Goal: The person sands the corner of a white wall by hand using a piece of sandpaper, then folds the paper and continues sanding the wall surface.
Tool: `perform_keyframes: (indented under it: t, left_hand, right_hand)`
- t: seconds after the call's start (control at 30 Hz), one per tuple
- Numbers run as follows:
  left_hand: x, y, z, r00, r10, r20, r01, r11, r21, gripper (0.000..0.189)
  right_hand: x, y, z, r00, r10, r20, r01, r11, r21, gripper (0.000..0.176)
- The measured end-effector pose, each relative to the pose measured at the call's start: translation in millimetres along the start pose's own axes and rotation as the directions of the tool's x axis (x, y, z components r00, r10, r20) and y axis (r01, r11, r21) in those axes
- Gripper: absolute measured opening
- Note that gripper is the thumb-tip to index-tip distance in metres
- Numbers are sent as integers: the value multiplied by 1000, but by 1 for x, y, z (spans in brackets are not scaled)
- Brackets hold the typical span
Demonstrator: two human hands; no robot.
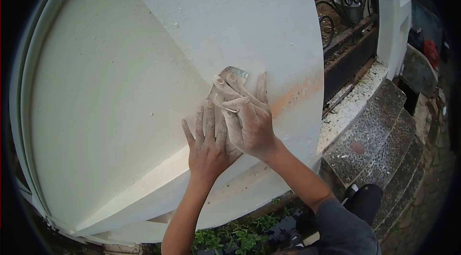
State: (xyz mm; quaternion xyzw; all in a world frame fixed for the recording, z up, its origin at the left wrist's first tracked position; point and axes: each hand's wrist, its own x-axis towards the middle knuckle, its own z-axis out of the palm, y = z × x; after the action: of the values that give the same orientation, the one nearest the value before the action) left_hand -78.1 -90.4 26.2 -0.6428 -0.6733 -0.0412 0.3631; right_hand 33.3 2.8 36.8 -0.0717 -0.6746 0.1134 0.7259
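1. Where the view was widest, the curved pale wall (110, 72) filled most of it, split by a slanting line into a creamier left part and a whiter right part, with small specks scattered over both.
2. Beyond the wall's right edge, speckled stone steps (374, 135) descended beside a dark metal gate (353, 43) with scrollwork.
3. Below the wall's lower edge grew green plants (240, 236), left of the person's dark sleeve (343, 226).
4. The right hand (249, 127), coated in pale dust, was closed on a worn sheet, its fingers bent over it and pressing it towards the wall's face; one finger stretched out apart from the others.
5. The left hand (209, 147) was open, fingers spread and pointing up the wall, just beside the right hand and partly overlapped by it (it was dusty too, mostly along the fingers).
6. An orange-brown patch (297, 95) ran from near the right hand up to the wall's right edge.
7. The sheet (240, 72) lay against the wall, between its left and right edges and above its lower ledge; a printed corner showed past the right fingertips, while the rest was largely hidden.
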Motion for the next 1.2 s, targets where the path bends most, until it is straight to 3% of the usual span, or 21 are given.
perform_keyframes:
  t: [0.2,0.4,0.5,0.6,0.73,0.83,0.9,0.97,1.1,1.2]
  left_hand:
    - [-1,-1,4,997,39,-71,-43,997,-62,86]
    - [-2,-2,3,999,24,-35,-25,1000,-18,80]
    - [0,-1,-2,999,36,-9,-36,999,7,79]
    - [0,0,2,995,41,-88,-47,996,-75,79]
    - [-1,-1,2,999,39,-18,-39,999,-3,81]
    - [-2,-3,1,999,34,-18,-35,999,-33,83]
    - [-1,-1,-1,997,41,-60,-45,997,-60,85]
    - [-1,-2,1,996,33,-88,-39,997,-66,86]
    - [-2,-2,3,997,32,-71,-38,997,-74,89]
    - [-1,-1,1,997,31,-63,-35,998,-59,88]
  right_hand:
    - [-83,27,-15,997,46,67,-43,998,-46,7]
    - [8,7,-7,989,-119,87,120,993,3,7]
    - [-44,19,-10,993,-25,111,29,999,-32,7]
    - [-93,31,-14,994,14,107,-4,996,-90,8]
    - [7,1,-3,996,-61,64,63,998,-18,7]
    - [-9,10,-5,997,-58,51,58,998,-8,6]
    - [-74,27,-7,998,-11,58,15,998,-61,5]
    - [-88,36,-11,997,-31,73,38,995,-88,6]
    - [6,6,-5,993,-103,52,105,994,-35,6]
    - [-10,10,-1,998,-59,-6,59,998,-4,5]
